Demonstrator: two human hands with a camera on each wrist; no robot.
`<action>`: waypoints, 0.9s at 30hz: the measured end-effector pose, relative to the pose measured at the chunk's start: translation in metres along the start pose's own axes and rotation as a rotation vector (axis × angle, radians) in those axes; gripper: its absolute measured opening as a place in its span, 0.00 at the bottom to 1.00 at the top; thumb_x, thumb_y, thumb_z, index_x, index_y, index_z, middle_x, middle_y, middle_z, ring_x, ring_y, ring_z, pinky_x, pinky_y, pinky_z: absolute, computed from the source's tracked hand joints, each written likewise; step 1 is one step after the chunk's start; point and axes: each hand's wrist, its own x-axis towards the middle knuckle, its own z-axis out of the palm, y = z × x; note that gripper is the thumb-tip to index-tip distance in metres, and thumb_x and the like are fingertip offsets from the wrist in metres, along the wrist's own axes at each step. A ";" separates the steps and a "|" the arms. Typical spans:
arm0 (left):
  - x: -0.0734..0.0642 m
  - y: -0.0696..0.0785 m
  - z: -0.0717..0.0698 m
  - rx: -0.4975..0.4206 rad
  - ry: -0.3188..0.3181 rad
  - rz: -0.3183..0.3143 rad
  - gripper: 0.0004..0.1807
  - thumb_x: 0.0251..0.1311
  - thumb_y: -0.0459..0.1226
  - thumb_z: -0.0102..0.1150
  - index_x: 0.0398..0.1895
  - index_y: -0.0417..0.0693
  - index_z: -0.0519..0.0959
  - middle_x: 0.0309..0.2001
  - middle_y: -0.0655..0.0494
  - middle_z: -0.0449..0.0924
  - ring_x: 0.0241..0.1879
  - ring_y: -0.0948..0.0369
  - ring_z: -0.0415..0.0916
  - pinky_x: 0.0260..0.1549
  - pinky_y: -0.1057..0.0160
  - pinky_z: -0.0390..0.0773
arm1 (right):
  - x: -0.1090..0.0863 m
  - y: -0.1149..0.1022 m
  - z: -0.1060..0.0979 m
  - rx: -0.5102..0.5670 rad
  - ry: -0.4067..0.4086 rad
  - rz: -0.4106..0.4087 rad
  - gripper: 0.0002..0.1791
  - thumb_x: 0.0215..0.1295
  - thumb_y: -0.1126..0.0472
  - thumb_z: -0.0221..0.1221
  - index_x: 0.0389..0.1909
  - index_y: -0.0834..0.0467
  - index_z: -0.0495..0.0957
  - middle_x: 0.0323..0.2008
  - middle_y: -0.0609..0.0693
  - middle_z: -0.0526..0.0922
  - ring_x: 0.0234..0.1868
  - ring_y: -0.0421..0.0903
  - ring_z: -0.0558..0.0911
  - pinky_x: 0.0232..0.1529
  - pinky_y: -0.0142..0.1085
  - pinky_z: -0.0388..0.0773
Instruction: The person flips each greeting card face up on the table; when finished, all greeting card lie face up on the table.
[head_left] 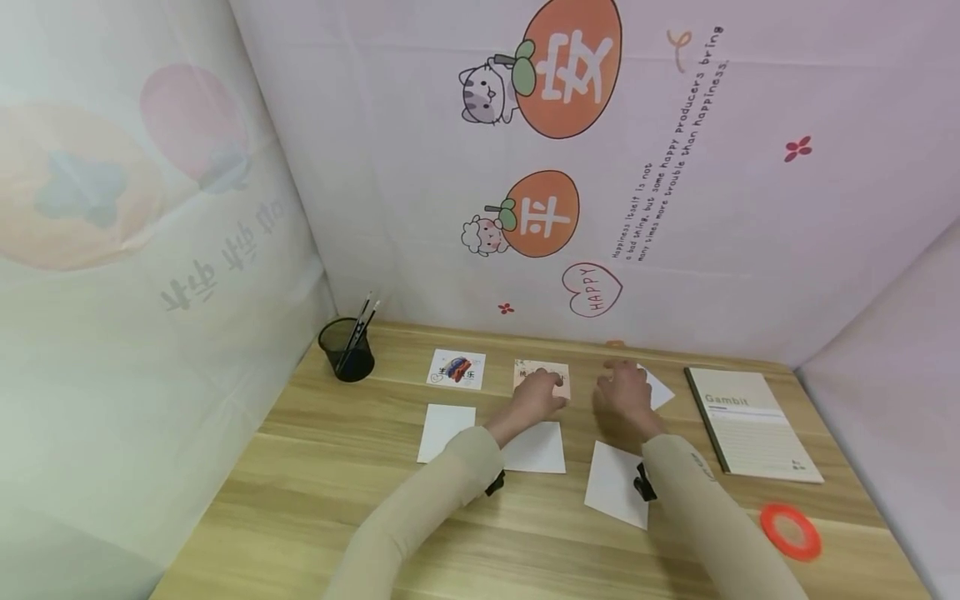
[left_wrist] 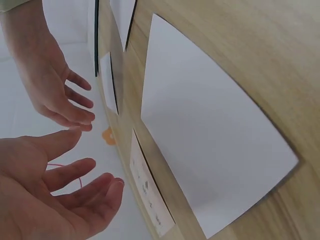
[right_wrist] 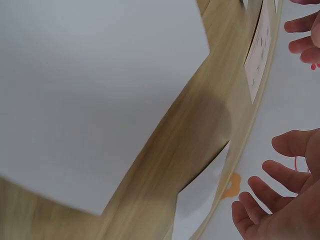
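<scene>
In the head view my left hand (head_left: 531, 403) is over a pale pink printed card (head_left: 522, 386). The left wrist view shows its fingers (left_wrist: 85, 197) loosely bent, apart from that card and holding nothing. My right hand (head_left: 628, 393) is beside a white card (head_left: 658, 388) at the back, partly covering it; its fingers (right_wrist: 270, 195) are spread and grip nothing. A card with a colourful drawing (head_left: 454, 370) lies to the left. Nearer the front lie white cards: one at left (head_left: 442, 429), one in the middle (head_left: 542, 450) partly under the left forearm, and one at right (head_left: 613, 487).
A black mesh pen holder (head_left: 352, 358) with pens stands at the back left. A notebook (head_left: 753, 425) lies at right, with a red ring (head_left: 791, 532) in front of it. Printed cloth walls (head_left: 420, 208) enclose the wooden table (head_left: 300, 500) at the back and sides.
</scene>
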 end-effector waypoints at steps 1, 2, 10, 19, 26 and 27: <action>0.002 0.001 0.001 0.009 0.008 0.006 0.19 0.61 0.42 0.63 0.53 0.44 0.79 0.47 0.50 0.78 0.44 0.57 0.76 0.38 0.63 0.77 | 0.000 0.004 -0.002 -0.001 0.004 -0.001 0.24 0.67 0.60 0.50 0.62 0.66 0.69 0.59 0.73 0.66 0.57 0.74 0.64 0.50 0.67 0.65; 0.003 0.002 0.002 0.019 0.014 0.010 0.19 0.61 0.42 0.63 0.53 0.45 0.79 0.47 0.50 0.78 0.44 0.57 0.76 0.38 0.63 0.78 | 0.000 0.007 -0.003 -0.001 0.005 -0.002 0.25 0.67 0.60 0.50 0.62 0.67 0.68 0.59 0.73 0.65 0.57 0.74 0.63 0.50 0.68 0.65; 0.012 0.013 0.010 0.061 -0.021 0.034 0.20 0.62 0.42 0.62 0.56 0.46 0.77 0.52 0.51 0.76 0.49 0.56 0.75 0.42 0.64 0.78 | 0.000 0.038 -0.010 -0.020 -0.012 0.062 0.27 0.65 0.60 0.50 0.62 0.69 0.65 0.61 0.74 0.61 0.60 0.76 0.59 0.52 0.71 0.59; 0.024 0.030 0.028 0.069 -0.064 0.098 0.23 0.63 0.43 0.60 0.59 0.46 0.75 0.59 0.52 0.73 0.57 0.57 0.72 0.53 0.64 0.74 | 0.005 0.063 -0.016 -0.031 -0.005 0.103 0.29 0.66 0.59 0.48 0.64 0.71 0.62 0.61 0.75 0.62 0.59 0.74 0.61 0.53 0.68 0.62; 0.030 0.052 0.041 0.081 -0.113 0.121 0.23 0.63 0.42 0.58 0.60 0.43 0.75 0.58 0.52 0.77 0.56 0.59 0.74 0.52 0.65 0.75 | 0.004 0.071 -0.017 -0.081 -0.068 0.127 0.30 0.66 0.58 0.48 0.64 0.72 0.60 0.61 0.75 0.61 0.61 0.76 0.58 0.54 0.70 0.59; 0.029 0.054 0.043 0.083 -0.117 0.124 0.23 0.63 0.42 0.58 0.60 0.43 0.74 0.56 0.51 0.78 0.54 0.60 0.75 0.49 0.66 0.76 | 0.003 0.071 -0.018 -0.084 -0.077 0.132 0.31 0.66 0.58 0.48 0.64 0.72 0.59 0.61 0.76 0.60 0.61 0.76 0.58 0.54 0.70 0.59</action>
